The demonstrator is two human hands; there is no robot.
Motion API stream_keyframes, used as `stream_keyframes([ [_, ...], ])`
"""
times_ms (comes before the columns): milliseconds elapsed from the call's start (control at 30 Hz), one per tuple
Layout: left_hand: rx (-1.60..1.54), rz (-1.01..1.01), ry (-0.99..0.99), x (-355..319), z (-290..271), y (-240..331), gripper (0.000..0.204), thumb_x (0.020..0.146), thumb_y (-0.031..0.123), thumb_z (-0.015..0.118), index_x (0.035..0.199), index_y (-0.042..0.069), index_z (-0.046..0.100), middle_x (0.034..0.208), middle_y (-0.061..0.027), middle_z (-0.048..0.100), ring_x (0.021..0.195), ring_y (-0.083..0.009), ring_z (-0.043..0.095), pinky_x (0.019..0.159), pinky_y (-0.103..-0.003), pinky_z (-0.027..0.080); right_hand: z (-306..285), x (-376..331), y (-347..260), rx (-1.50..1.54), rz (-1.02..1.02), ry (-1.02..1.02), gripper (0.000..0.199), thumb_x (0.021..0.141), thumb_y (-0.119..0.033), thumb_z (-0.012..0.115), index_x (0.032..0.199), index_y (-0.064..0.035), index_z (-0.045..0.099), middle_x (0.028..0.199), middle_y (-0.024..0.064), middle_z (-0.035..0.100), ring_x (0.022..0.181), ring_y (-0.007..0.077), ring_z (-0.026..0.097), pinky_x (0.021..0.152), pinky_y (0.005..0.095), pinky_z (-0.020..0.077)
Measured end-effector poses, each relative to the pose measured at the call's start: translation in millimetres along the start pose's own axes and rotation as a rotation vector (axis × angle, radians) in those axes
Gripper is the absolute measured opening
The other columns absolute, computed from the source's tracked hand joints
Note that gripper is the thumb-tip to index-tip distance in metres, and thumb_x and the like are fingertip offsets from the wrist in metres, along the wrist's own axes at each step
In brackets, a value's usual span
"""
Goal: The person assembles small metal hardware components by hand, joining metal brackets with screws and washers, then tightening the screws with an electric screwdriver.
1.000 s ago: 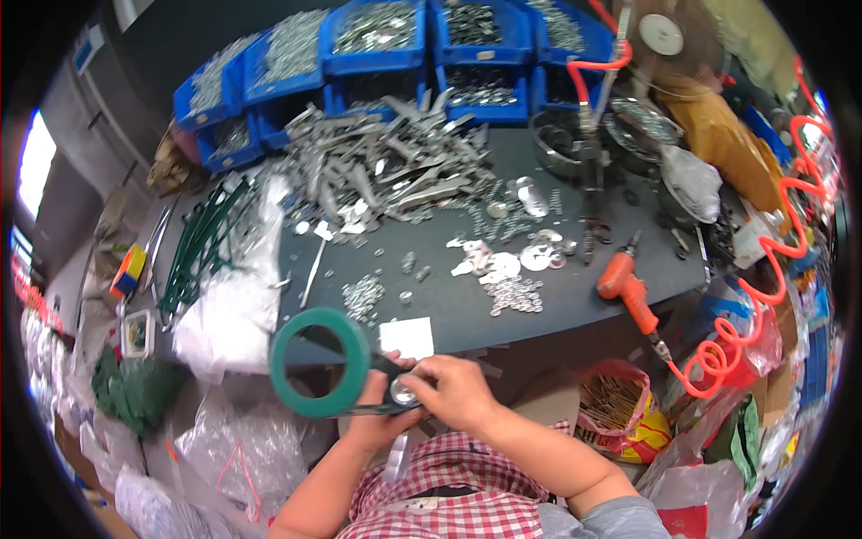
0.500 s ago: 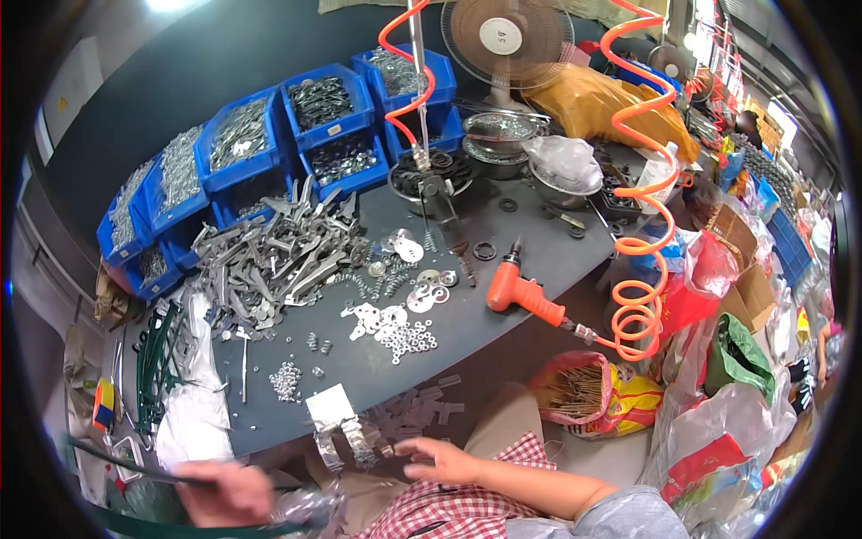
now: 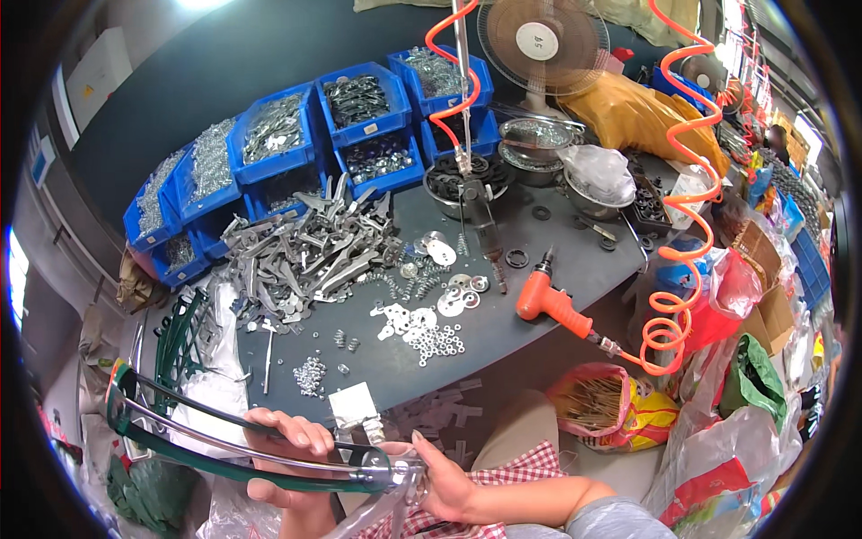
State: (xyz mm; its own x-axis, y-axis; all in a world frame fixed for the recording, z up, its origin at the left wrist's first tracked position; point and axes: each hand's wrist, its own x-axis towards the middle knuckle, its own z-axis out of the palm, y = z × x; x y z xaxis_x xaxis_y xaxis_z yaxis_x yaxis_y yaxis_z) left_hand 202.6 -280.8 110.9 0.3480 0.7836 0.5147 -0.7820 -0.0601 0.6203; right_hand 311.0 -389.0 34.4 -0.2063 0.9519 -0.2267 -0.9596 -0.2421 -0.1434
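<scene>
I hold a long tool with two green handles point(image 3: 189, 433) low in front of me; its handles reach out to the lower left. My left hand point(image 3: 285, 446) is wrapped around both handles near the middle. My right hand point(image 3: 442, 481) pinches the shiny metal joint point(image 3: 373, 464) at the tool's near end. A clear plastic bag hangs under that joint. A small white packet point(image 3: 354, 403) lies on the dark table point(image 3: 503, 346) just beyond my hands.
On the table lie a heap of grey metal parts point(image 3: 305, 256), washers point(image 3: 422, 328), metal bowls point(image 3: 530, 144) and an orange air tool point(image 3: 552, 305) with a coiled orange hose point(image 3: 669, 305). Blue bins point(image 3: 359, 99) and a fan point(image 3: 543, 40) stand behind. More green handles point(image 3: 180, 332) lie left; bags crowd the right.
The green handles, earlier seen end-on as a loop before my chest, now stretch out to the lower left. My view has swung right and up over the table.
</scene>
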Motion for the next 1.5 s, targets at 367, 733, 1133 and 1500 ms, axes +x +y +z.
stream_keyframes([
  [367, 0.235, -0.254, 0.088, -34.2, -63.6, -4.6, 0.057, 0.056, 0.005, 0.077, 0.102, 0.005, 0.043, 0.082, -0.0059, 0.049, 0.077, -0.0170, 0.051, 0.066, -0.031, 0.044, -38.3, 103.2, -344.0, -1.493, -0.912, 0.778, 0.056, 0.073, -0.038, 0.069, 0.108, 0.0038, 0.054, 0.099, 0.0142, 0.061, 0.088, 0.0197, 0.057, 0.079, 0.0320, 0.0440],
  [733, 0.643, -0.273, -0.170, -28.8, -93.6, -36.0, 0.065, 0.058, 0.016, 0.083, 0.107, 0.008, 0.041, 0.088, -0.0024, 0.046, 0.081, -0.0116, 0.045, 0.070, -0.026, 0.038, 143.0, 57.3, -247.0, -1.024, -0.919, -0.090, 0.039, 0.078, -0.024, 0.064, 0.108, -0.0043, 0.048, 0.082, 0.0048, 0.053, 0.071, 0.0134, 0.055, 0.061, 0.0280, 0.0472],
  [1133, 0.413, -0.473, -0.260, 17.7, -65.8, 8.2, 0.077, 0.056, 0.012, 0.083, 0.121, 0.004, 0.042, 0.113, -0.0021, 0.053, 0.107, -0.0102, 0.045, 0.095, -0.028, 0.032, 301.5, 78.5, -92.4, -1.016, -0.891, -0.883, 0.058, 0.083, -0.018, 0.052, 0.132, -0.0039, 0.025, 0.104, 0.0152, 0.052, 0.085, 0.0230, 0.054, 0.076, 0.0362, 0.0451],
  [1500, 0.552, -0.449, -0.253, 15.9, -66.0, 15.5, 0.053, 0.060, 0.011, 0.082, 0.102, 0.006, 0.048, 0.090, -0.0001, 0.055, 0.080, -0.0074, 0.052, 0.070, -0.025, 0.044, 298.6, 90.2, -54.4, -1.218, -1.034, -0.773, 0.052, 0.077, -0.005, 0.062, 0.123, -0.0029, 0.039, 0.089, 0.0100, 0.057, 0.077, 0.0169, 0.059, 0.071, 0.0313, 0.0475],
])
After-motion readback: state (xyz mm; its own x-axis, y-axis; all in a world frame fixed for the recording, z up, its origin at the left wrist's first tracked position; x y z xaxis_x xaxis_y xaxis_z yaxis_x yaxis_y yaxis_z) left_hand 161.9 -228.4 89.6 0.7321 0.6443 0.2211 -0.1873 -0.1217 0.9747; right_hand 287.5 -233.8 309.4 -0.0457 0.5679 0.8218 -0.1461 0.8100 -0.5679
